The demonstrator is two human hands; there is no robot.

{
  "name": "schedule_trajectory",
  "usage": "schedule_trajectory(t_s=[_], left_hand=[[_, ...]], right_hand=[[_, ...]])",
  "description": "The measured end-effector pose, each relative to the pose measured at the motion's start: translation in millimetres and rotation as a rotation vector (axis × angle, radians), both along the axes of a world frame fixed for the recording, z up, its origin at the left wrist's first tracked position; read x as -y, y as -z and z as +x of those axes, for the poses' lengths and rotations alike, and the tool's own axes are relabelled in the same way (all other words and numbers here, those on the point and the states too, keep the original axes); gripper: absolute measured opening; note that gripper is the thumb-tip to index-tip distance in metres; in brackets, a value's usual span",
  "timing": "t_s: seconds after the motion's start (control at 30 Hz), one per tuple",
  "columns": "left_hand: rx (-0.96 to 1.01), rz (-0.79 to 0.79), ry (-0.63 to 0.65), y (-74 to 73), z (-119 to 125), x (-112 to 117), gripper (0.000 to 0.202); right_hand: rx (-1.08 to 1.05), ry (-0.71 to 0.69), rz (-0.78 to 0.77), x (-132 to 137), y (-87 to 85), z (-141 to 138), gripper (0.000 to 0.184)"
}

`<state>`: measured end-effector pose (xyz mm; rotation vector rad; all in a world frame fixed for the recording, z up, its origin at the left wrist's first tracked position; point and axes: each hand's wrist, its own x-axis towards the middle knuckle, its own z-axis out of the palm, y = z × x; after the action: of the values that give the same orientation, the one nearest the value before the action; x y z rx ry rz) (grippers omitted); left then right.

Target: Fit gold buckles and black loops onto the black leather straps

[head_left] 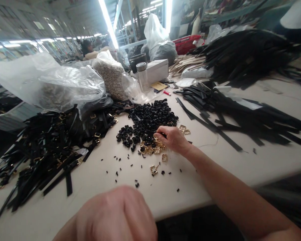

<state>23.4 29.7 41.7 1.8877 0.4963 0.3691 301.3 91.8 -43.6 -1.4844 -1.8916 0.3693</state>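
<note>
My right hand (174, 139) is over the near edge of a pile of small black loops (149, 117). Its thumb and fingers are closed, and something dark shows between them, too small to name. Gold buckles (154, 147) lie just below the fingertips, and a few more gold buckles (184, 129) sit beyond the hand. My left hand (117, 214) is large and blurred at the bottom, raised close to the camera. Only its back shows; the fingers are hidden. Tiny black bits (137, 184) and a loose gold buckle (154, 170) lie between the hands.
Black straps with gold buckles (62, 144) are heaped at left, below a clear plastic bag (72, 83). Black strips (240, 113) spread to the right. At the back stand a glass bottle (142, 78), a white box (158, 70) and a bag of beige pieces (110, 77).
</note>
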Motion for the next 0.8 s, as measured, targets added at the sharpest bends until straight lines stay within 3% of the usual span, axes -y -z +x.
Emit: schedule_trajectory(t_s=[0.07,0.17,0.23,0.37,0.5,0.63,0.8], left_hand=[[0.020,0.007,-0.136,9.4,10,-25,0.035],[-0.039,0.125,-0.526,29.9,24,-58,0.027],[-0.113,0.212,-0.655,45.0,30,-69,0.022],[-0.109,0.289,-0.622,67.4,42,-69,0.009],[-0.219,0.468,-0.557,78.1,61,-69,0.014],[-0.502,0.770,-0.466,80.5,74,-76,0.004],[-0.601,0.994,-0.350,75.7,86,-77,0.009]], right_hand=[[0.007,0.008,-0.007,0,0.1,0,0.020],[0.032,0.018,-0.022,0,-0.3,-1,0.013],[0.051,0.022,-0.034,1,-0.7,-1,0.010],[0.074,0.035,-0.067,2,-1.9,-2,0.011],[0.085,0.028,-0.075,2,-2.1,-3,0.012],[0.099,0.018,-0.078,1,-1.0,-5,0.012],[0.124,0.018,-0.079,0,1.4,-5,0.014]])
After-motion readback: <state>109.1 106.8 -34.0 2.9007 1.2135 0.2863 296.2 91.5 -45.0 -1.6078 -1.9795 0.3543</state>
